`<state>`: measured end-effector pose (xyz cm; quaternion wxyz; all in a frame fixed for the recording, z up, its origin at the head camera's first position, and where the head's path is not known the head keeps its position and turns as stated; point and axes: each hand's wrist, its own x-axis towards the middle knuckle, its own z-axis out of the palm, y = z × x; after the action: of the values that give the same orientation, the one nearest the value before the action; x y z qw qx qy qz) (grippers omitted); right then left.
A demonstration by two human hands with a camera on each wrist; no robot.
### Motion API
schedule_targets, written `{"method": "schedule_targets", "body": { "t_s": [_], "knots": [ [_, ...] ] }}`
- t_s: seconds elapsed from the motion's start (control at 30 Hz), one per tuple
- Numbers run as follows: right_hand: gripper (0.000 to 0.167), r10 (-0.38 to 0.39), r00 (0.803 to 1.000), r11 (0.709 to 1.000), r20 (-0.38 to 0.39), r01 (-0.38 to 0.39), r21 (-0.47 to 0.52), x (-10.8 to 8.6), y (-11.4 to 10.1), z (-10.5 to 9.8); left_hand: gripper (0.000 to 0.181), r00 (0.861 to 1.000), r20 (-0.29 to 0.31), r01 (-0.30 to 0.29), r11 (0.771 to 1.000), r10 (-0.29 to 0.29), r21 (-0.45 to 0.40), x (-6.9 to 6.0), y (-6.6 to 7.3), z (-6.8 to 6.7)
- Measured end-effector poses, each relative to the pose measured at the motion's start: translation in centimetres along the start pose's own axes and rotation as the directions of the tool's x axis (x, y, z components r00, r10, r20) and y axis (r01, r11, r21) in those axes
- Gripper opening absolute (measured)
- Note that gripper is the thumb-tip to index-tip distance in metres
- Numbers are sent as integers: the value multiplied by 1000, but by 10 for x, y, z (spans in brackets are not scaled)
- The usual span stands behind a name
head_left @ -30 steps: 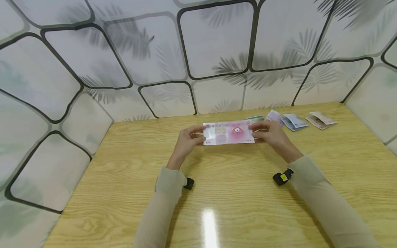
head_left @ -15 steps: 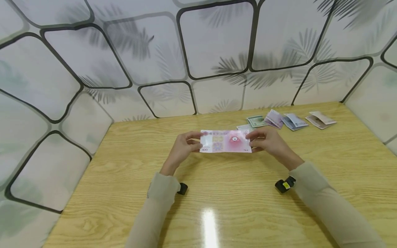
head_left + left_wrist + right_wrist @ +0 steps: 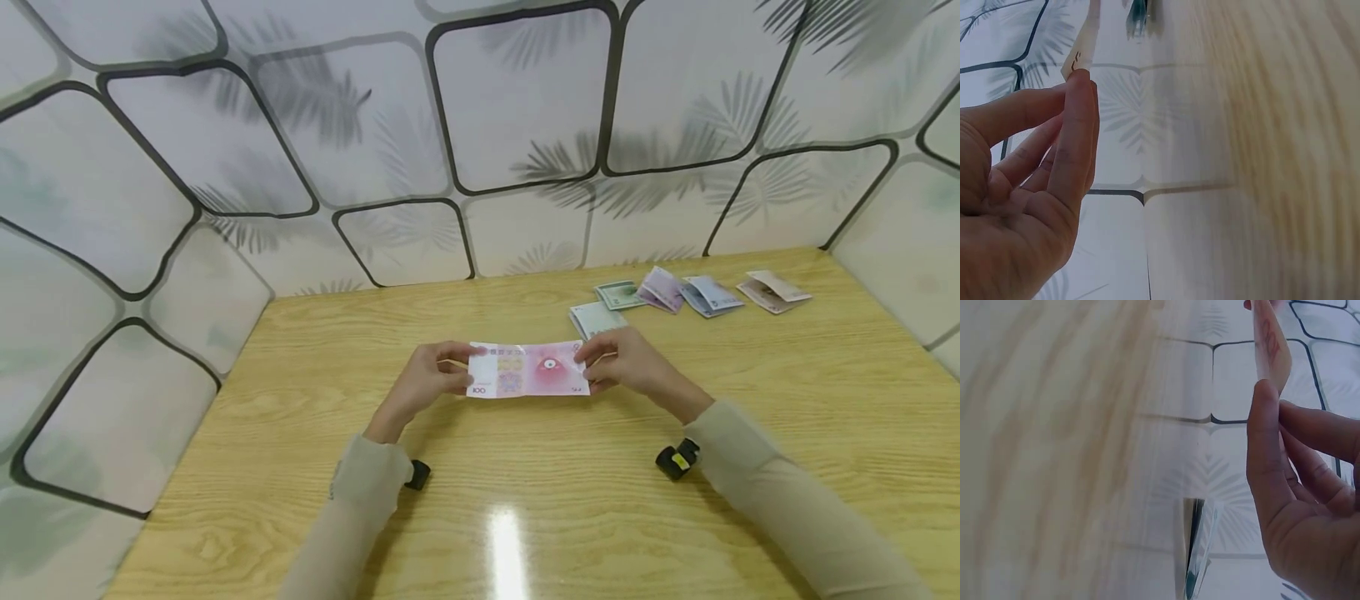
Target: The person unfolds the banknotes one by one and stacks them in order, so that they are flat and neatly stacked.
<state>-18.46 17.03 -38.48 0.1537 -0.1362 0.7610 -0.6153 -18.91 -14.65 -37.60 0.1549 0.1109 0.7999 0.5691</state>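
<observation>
A pink 100 banknote point(image 3: 528, 369) is stretched out flat between both hands, raised off the table. My left hand point(image 3: 422, 385) pinches its left end between thumb and fingers; in the left wrist view the left hand point(image 3: 1041, 169) shows the note's edge point(image 3: 1082, 47) at the fingertips. At the other end, my right hand point(image 3: 637, 371) pinches the note the same way. From the right wrist, the right hand point(image 3: 1307, 469) grips the note point(image 3: 1270, 347) seen almost edge-on. Just beyond the right hand lies a folded pale banknote point(image 3: 596, 318), partly covered by that hand.
Behind it, folded banknotes lie in a row on the wooden table point(image 3: 315, 500): a green one point(image 3: 621, 294), a purple one point(image 3: 662, 288), a blue one point(image 3: 710, 296) and a brown one point(image 3: 774, 291). A patterned wall covering point(image 3: 525, 108) borders the table.
Both hands have drawn the pink banknote toward the body and slightly left, lower in the head view. The pale folded note behind it has come into sight.
</observation>
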Motion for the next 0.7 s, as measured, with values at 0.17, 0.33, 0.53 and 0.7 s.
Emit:
{"method": "schedule_targets", "body": {
  "t_s": [0.17, 0.33, 0.53, 0.7],
  "knots": [
    [22, 13, 999, 999, 47, -12, -32, 3, 0, 8, 37, 1000, 21, 7, 1000, -8, 20, -7, -4, -6],
    [22, 26, 996, 996, 85, -19, -82, 7, 0, 16, 36, 999, 49, 12, 1000, -13, 25, -14, -8, -13],
    [17, 4, 992, 994, 127, 10, -108, 11, -3, 24, 36, 998, 57, 19, 998, -22, 55, -19, -12, -20],
    [15, 7, 988, 994, 153, 11, -111, 13, -3, 30, 35, 997, 64, 36, 997, -40, 65, -22, -14, -24]
  ]
}}
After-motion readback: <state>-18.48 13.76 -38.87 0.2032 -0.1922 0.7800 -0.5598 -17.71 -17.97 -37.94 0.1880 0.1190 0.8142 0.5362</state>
